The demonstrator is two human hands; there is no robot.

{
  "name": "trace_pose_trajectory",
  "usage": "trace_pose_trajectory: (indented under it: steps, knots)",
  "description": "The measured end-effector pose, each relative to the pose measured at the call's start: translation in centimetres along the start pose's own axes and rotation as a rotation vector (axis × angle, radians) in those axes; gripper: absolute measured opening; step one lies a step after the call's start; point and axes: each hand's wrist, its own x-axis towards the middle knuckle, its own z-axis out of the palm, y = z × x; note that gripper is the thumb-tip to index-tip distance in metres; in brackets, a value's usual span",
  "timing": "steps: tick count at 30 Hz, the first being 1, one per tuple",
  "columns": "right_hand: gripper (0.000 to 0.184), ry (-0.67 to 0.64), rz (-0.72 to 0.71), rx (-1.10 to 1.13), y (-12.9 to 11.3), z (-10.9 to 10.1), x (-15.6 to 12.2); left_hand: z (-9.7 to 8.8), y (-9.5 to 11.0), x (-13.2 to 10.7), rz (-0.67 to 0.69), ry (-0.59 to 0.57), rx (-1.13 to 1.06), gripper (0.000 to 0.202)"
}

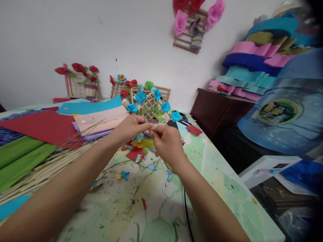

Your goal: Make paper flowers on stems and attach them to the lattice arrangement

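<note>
Both my hands meet above the middle of the table (pixel 222 188). My left hand (pixel 131 128) is closed around the lower part of a small wooden lattice frame (pixel 150 107) decorated with blue paper flowers (pixel 140 97) and green leaves. My right hand (pixel 168 143) pinches a thin stick or stem at the frame's lower edge, fingers pressed together. What exactly the right fingers grip is too small to name. Under the hands lie red paper scraps (pixel 135 153) and a yellow paper flower (pixel 137 144).
Sheets of red, green, blue and pink paper (pixel 45 129) and a bundle of thin sticks (pixel 42 171) cover the left side. Finished flower frames (pixel 83 82) lean on the wall. A black cable (pixel 186 211) runs along the table. At right are a water jug (pixel 285 114) and stacked paper rolls (pixel 254 60).
</note>
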Motion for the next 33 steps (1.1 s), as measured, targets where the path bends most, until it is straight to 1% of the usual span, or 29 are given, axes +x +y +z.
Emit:
trace_pose_trajectory:
  steps: [3,9,14,20,23,25,28,33]
  knots:
    - [0.022,-0.006,-0.003,-0.013,-0.1,-0.1,0.0,0.0,-0.1,0.0,0.008,-0.037,-0.057,0.030]
    - [0.019,-0.001,0.016,0.031,0.3,0.1,0.1,0.3,-0.2,0.1,-0.008,-0.052,-0.141,0.042]
    - [0.018,-0.009,0.105,0.162,1.1,0.2,0.6,0.6,-0.3,0.0,-0.010,-0.064,-0.140,0.049]
    - [0.019,-0.028,0.227,0.312,1.4,0.0,1.2,0.5,-0.6,0.1,0.038,-0.085,-0.134,0.046]
    - [0.021,-0.034,0.242,0.362,1.5,-0.1,1.3,0.4,-0.4,0.1,0.056,-0.091,-0.158,0.038]
    - [0.020,-0.039,0.242,0.387,1.5,-0.1,1.3,0.4,-0.4,0.1,0.045,-0.104,-0.164,0.034]
    - [0.019,-0.037,0.242,0.409,1.4,-0.1,1.2,0.4,-0.5,0.2,0.038,-0.090,-0.132,0.034]
    - [0.026,-0.036,0.229,0.385,1.3,-0.3,1.2,0.5,-0.8,0.5,0.098,-0.052,0.060,0.038]
